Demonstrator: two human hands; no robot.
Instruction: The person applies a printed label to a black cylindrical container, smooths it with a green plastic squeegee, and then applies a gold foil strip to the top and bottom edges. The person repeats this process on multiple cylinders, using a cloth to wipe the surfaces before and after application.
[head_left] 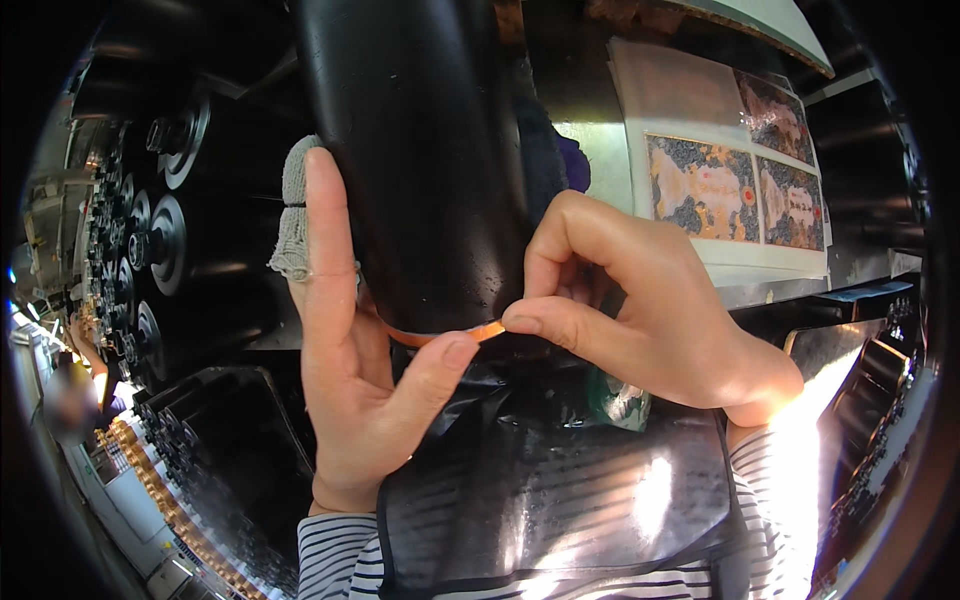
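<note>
A large black roller (420, 160) lies lengthwise before me, its rounded near end toward my body. Around that end runs a thin orange strip (412, 338) that looks like tape. My left hand (365, 340) lies along the roller's left side with its fingers stretched out, and its thumb rests at the strip. A grey knitted finger cover (293, 215) sits on one of its fingers. My right hand (640, 300) is closed in a pinch on the strip's right end, thumb against index finger. The roller hides part of the left fingers.
Similar black rollers (215, 240) with round metal ends are stacked at the left. Printed sheets (735, 245) lie at the back right. A dark apron (560, 490) covers my lap. Another person (90, 375) is far off at the left edge.
</note>
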